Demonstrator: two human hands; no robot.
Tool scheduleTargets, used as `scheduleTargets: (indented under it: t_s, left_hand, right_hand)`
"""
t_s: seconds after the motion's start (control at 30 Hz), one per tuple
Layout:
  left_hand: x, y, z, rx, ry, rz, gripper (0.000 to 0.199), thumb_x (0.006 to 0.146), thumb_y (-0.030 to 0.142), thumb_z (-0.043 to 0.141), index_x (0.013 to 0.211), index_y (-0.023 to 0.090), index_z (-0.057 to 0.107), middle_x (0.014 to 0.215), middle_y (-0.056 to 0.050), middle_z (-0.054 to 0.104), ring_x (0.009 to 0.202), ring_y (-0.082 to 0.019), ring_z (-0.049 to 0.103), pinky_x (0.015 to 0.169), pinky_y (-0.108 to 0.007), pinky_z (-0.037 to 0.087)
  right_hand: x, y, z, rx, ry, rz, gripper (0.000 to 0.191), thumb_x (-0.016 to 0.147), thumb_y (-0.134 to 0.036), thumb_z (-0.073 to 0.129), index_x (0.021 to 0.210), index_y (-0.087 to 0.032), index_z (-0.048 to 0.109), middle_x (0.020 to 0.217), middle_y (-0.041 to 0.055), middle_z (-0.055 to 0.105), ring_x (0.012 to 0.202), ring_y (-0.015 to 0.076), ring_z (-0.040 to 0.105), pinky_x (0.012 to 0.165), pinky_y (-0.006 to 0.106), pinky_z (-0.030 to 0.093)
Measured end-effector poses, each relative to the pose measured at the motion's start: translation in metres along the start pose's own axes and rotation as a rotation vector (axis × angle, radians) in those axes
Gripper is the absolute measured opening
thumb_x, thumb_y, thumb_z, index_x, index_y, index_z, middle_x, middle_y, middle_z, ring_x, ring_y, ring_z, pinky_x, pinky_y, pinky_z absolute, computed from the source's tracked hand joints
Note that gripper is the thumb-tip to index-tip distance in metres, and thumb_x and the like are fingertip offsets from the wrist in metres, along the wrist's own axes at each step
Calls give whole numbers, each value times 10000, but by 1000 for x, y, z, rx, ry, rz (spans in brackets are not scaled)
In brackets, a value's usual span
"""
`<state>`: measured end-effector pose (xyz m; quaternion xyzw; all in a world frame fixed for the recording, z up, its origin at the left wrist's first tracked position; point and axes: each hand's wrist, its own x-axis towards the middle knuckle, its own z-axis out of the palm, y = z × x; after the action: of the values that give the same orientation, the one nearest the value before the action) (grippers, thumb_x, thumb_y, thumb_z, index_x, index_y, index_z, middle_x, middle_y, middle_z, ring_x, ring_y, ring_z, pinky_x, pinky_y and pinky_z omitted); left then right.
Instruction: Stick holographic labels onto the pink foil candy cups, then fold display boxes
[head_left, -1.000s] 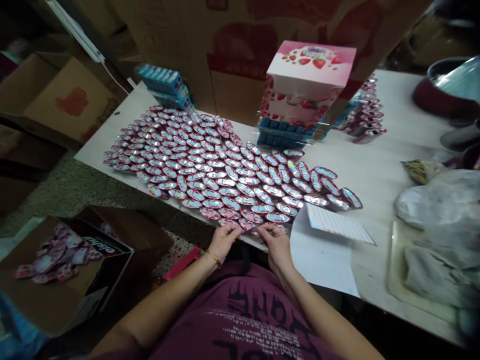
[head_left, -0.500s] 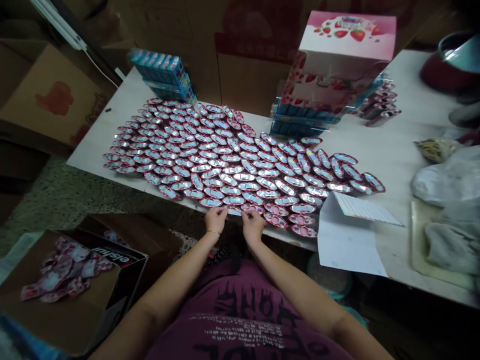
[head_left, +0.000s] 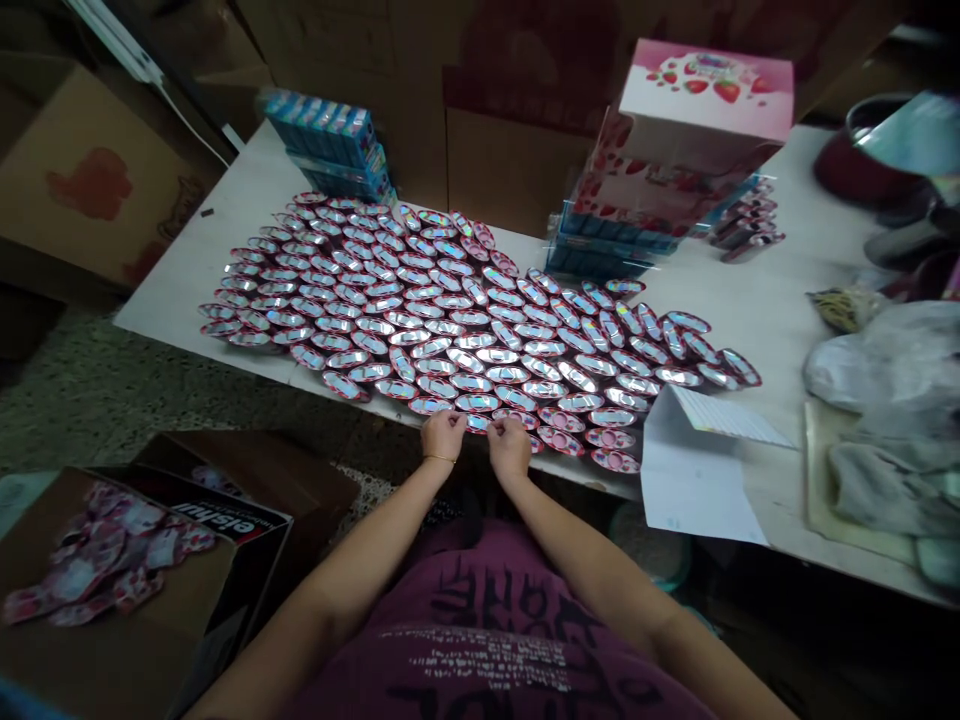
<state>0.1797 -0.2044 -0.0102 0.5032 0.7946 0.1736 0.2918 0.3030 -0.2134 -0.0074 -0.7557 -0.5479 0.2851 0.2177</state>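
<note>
At the front edge of the white table, my left hand (head_left: pixel 443 437) and my right hand (head_left: pixel 510 447) are closed in pinches at the two ends of a small oval pack (head_left: pixel 478 424) with a shiny silver top and a pink rim. Rows of like oval packs (head_left: pixel 472 383) stand close together behind it, most of them silver on top. Right of my right hand, several packs (head_left: pixel 561 420) show pink tops with a round mark instead. What lies under my fingertips is too small to make out.
A folded white sheet (head_left: pixel 697 480) overhangs the table edge at right. Blue packs (head_left: pixel 322 140) and a strawberry-printed carton (head_left: pixel 705 100) stand at the back. Plastic bags (head_left: pixel 900 370) and a tray (head_left: pixel 821 470) lie far right. Below left, an open cardboard box (head_left: pixel 135 650) holds pink wrappers (head_left: pixel 120 550).
The view has shifted slightly. Both hands remain at the same oval pack, with the fingertips still pinched at its ends.
</note>
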Motion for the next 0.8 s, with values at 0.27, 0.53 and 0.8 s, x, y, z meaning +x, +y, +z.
scheduleTargets:
  t_s: [0.27, 0.53, 0.8]
  left_hand:
    - [3, -1, -12, 4, -2, -90, 201, 717, 331, 573, 826, 163, 595, 694, -29, 625, 670, -157, 569, 633, -243, 378]
    - [-22, -16, -29, 297, -96, 479, 336, 863, 309, 349, 1137, 258, 538, 939, -73, 569, 883, -195, 519, 785, -290, 382]
    - [-17, -18, -36, 467, -229, 455, 412, 826, 219, 374, 1221, 230, 488, 924, -84, 582, 842, -198, 545, 744, -293, 411]
  right_hand:
    - [2, 0, -2, -18, 6, 2, 147, 738, -238, 461, 689, -198, 595, 613, 10, 550, 560, 155, 471, 536, 257, 323]
    - [-7, 17, -31, -470, -217, -550, 386, 814, -143, 402, 1158, -237, 549, 915, 97, 584, 766, 195, 527, 639, 296, 354]
    - [-2, 13, -69, -632, -200, -634, 345, 838, -190, 417, 1153, -230, 552, 987, 114, 594, 857, 221, 516, 724, 340, 361]
